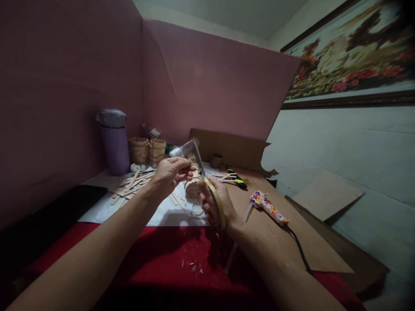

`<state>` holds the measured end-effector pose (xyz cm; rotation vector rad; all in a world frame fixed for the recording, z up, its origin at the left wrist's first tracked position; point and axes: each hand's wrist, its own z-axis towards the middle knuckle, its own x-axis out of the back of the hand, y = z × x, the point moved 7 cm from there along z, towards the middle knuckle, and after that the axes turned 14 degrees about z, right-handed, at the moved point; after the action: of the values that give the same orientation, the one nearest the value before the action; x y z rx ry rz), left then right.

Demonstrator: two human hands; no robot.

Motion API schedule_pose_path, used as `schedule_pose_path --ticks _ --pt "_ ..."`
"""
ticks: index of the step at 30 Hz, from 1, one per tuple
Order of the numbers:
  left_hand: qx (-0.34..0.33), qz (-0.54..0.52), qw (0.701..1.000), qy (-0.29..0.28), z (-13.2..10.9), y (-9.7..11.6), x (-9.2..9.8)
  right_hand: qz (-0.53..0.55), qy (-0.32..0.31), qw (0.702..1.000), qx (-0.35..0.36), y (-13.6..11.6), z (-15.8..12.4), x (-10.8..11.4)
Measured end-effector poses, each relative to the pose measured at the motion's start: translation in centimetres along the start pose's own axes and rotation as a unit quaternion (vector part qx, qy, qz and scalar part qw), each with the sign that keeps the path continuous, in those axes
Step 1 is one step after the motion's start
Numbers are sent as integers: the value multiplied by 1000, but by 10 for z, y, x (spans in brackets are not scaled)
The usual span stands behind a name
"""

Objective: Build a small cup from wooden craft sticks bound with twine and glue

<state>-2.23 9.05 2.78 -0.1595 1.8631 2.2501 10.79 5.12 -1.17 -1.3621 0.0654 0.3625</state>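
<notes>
Covering the near side, the red cloth [155, 246] is spread below the scissors [201, 167]. To their right, cardboard [311, 233] is laid, with open room left between the glue gun [269, 208] and its near edge. Left of them, loose sticks [131, 185] are heaped. They are gripped by the right hand [227, 203], long axis running up and away, tips leaning left. Just left of the blades, a small pale piece [190, 160] is apparently pinched by the nearer left hand [171, 172]; blade contact cannot be told.
</notes>
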Motion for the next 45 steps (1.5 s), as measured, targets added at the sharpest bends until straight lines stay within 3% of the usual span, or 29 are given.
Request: schedule_pose_path --ticks 6,16,27,32,37,41,45 --pt "-18 -4 998 -62 -2 -4 -11 32 67 995 70 -23 4 14" --pt "-28 43 994 -100 -10 -12 -26 -37 55 979 191 -40 4 19" --pt "-52 101 986 -118 -15 -11 -31 -6 54 975 215 -40 8 25" --pt "-38 162 969 -182 -17 -16 -35 -20 49 977 204 -42 8 24" --pt "-12 154 967 -205 -17 -19 -37 3 39 981 189 -42 7 21" --pt "-22 105 982 -153 -13 -10 -30 23 15 992 122 -36 6 15" --pt "-58 69 990 -108 -11 3 -20 25 -58 998 30 -21 1 0"
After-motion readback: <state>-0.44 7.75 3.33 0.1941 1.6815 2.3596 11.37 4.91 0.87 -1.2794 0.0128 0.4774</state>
